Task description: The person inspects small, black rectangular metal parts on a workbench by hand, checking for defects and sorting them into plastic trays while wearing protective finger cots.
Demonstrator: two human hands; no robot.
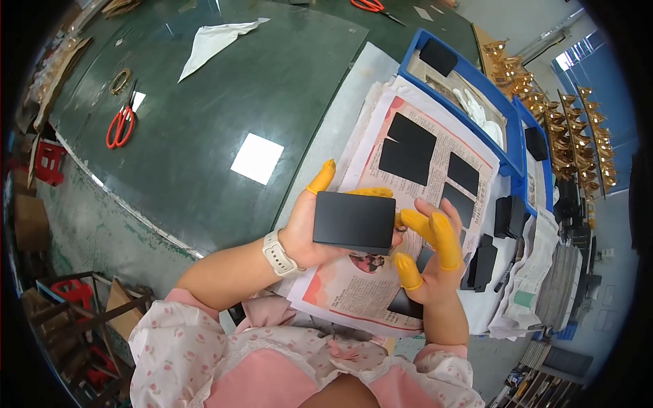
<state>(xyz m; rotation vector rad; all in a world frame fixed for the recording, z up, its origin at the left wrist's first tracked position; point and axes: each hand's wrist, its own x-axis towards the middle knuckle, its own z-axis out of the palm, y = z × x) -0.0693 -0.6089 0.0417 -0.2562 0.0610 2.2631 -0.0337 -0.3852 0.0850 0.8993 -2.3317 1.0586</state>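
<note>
A smooth black rectangular box-like piece point(354, 221) lies across my left hand point(306, 228), its broad face up. Yellow finger cots cover that hand's thumb and a finger behind the piece's far edge; the palm and other fingers are partly hidden under it. My right hand point(435, 262) is just right of the piece, also in yellow finger cots, with thumb and fingers apart. One right fingertip is at the piece's right edge; whether it touches I cannot tell. Below both hands are printed newspaper sheets point(333, 289) with flat black pieces point(408, 151) on them.
Blue trays point(515, 163) stand at the far right, one with a white glove point(479, 115). More black pieces point(510, 216) stand right of the newspaper. The green table point(204, 122) at left bears red-handled scissors point(121, 128), a white square point(257, 158), a white cloth point(214, 44) and a tape ring point(120, 81).
</note>
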